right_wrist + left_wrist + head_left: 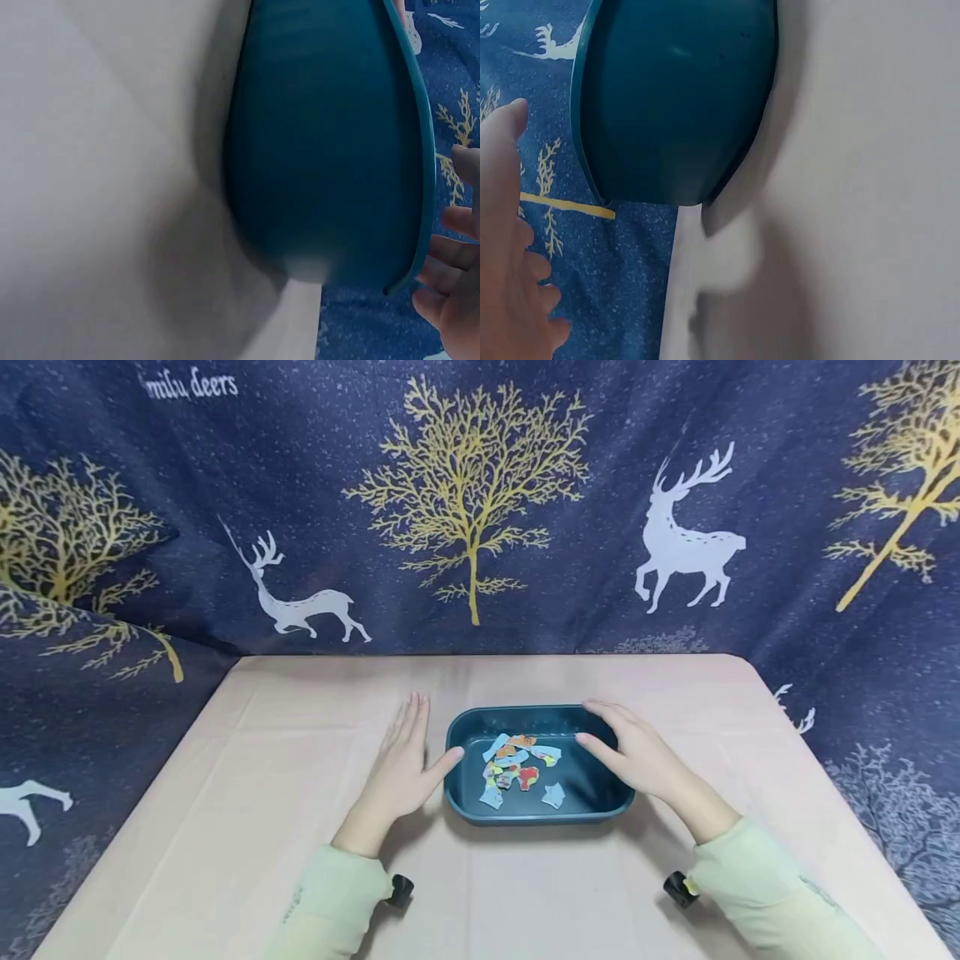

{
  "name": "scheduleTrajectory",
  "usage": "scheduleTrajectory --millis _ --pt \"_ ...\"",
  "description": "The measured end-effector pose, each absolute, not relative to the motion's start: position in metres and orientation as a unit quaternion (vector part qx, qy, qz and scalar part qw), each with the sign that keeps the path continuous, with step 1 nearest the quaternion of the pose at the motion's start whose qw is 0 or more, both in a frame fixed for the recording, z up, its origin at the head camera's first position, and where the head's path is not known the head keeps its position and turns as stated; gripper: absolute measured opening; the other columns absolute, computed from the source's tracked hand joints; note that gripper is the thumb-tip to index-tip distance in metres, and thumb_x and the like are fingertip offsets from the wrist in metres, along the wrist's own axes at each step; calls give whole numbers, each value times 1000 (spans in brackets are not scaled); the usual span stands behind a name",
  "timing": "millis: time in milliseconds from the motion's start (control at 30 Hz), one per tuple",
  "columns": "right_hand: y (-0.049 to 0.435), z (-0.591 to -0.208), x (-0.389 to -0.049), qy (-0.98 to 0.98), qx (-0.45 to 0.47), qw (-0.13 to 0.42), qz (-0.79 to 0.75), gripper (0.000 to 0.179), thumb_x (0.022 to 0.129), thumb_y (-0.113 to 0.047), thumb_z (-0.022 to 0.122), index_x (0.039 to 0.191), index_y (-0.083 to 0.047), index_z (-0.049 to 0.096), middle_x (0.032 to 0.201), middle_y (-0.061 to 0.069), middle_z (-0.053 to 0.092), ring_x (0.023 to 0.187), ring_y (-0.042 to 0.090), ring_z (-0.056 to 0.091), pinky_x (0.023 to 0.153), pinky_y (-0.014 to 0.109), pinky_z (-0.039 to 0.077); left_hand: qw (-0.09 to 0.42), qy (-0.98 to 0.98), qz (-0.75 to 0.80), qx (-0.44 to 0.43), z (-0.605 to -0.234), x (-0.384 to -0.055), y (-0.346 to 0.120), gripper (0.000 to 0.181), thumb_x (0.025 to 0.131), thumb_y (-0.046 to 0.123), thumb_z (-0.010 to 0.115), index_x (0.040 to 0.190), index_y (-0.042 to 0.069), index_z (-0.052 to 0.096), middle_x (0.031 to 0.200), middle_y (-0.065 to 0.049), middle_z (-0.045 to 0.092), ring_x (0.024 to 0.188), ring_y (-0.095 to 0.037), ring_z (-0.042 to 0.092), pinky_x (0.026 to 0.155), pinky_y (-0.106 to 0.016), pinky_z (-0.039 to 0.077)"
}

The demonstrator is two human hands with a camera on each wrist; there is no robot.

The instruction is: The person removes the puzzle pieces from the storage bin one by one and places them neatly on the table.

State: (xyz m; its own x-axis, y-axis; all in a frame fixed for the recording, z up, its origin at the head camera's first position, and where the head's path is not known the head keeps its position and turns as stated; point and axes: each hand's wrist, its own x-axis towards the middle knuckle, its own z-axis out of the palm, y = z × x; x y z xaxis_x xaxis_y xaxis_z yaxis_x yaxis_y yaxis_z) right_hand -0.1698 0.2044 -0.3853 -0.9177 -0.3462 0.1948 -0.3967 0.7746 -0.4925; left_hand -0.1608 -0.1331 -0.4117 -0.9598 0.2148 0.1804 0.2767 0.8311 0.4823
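A dark teal rectangular plastic basin [540,817] sits on the table. Several small flat printed pieces [527,777], irregular in outline and coloured light blue, orange, red and yellow, lie in its left and middle part. My left hand [405,770] is beside the basin's left end, fingers straight and pointing away, thumb tip close to the rim. At the other end, my right hand [641,756] has its thumb and fingers extended over the right rim. In the right wrist view, the fingers [442,277] are close by the rim; whether they touch it I cannot tell. Neither hand holds anything.
A pale pink cloth covers the table [300,735]. Behind it and at both sides hangs a dark blue curtain [300,460] with white deer and yellow trees. Small black devices [401,891] show at both sleeve cuffs.
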Motion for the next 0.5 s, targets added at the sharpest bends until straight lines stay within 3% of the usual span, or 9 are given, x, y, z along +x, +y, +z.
scheduleTrajectory --millis 267,400,500 --pt "191 -390 -175 -928 206 53 306 48 92 -36 59 128 -5 57 120 13 63 111 29 59 95 48 50 45 -915 -389 -100 -420 -160 -126 78 94 48 49 152 10 12 159 -11 14 145 -31 18 118 -53 21" --pt "185 -393 -179 -924 207 20 322 46 91 -34 60 126 -3 58 120 12 64 107 26 62 91 45 53 34 -881 -465 -84 -425 -159 -121 72 95 44 50 151 11 19 156 -12 26 140 -33 32 115 -49 30" --pt "181 -397 -183 -922 200 -8 332 46 91 -34 61 125 -3 58 121 13 64 105 25 63 90 43 54 16 -848 -524 -79 -420 -154 -116 64 97 35 50 148 5 25 152 -16 33 137 -32 37 113 -44 34"
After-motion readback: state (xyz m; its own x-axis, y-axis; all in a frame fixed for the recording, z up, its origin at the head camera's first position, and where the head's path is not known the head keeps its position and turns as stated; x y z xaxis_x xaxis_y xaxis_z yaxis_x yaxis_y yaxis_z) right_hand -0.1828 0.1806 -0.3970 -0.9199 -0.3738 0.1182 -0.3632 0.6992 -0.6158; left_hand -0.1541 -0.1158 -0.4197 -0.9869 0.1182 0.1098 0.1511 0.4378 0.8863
